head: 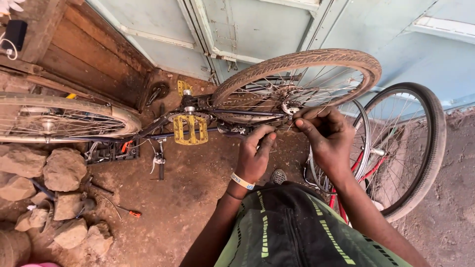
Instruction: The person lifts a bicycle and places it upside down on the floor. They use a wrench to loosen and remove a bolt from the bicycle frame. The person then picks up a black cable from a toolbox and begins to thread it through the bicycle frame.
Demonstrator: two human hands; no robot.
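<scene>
Nearest, the person's dark shorts filled the bottom edge, with both forearms rising from them. To the near left lay rocks and a small orange-handled tool on the dirt. To the right, a second wheel stood close beside the right arm. Farther on, an upturned bicycle stretched across, its yellow pedal at the middle and its rear wheel beyond the hands. The left hand, a wristband on its wrist, reached up with fingers bent together onto the frame near the axle. The right hand curled over the axle, fingertips pinching a small part there; what it was could not be told. Farthest stood a pale blue door.
</scene>
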